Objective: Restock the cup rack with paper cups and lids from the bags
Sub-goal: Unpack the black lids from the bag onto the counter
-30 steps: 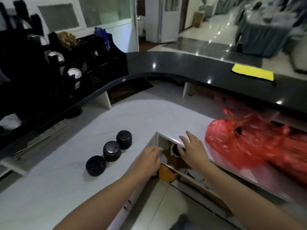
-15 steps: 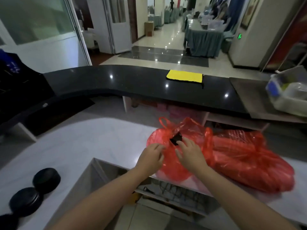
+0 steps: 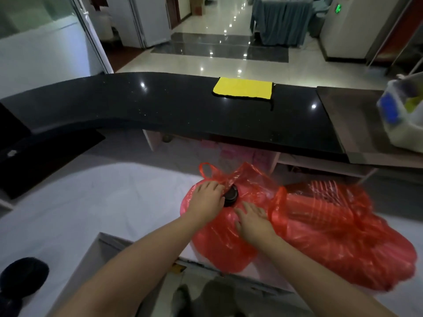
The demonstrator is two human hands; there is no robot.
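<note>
Head view: centre frame, left hand (image 3: pixel 207 200) grips black lids (image 3: pixel 231 196) at the mouth of the red bag (image 3: pixel 229 243); right hand (image 3: pixel 253 219) lies flat, fingers straight, on the bag.

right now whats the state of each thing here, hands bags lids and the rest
left hand: grips the stack of black lids at the bag's mouth
right hand: flat on the bag, fingers straight
stack of black lids: partly out of the bag
near red bag: open, full
far red bag: lying on the counter, bulging
yellow cloth: spread flat on the black counter
black lids at left edge: stacked on the white counter
</note>
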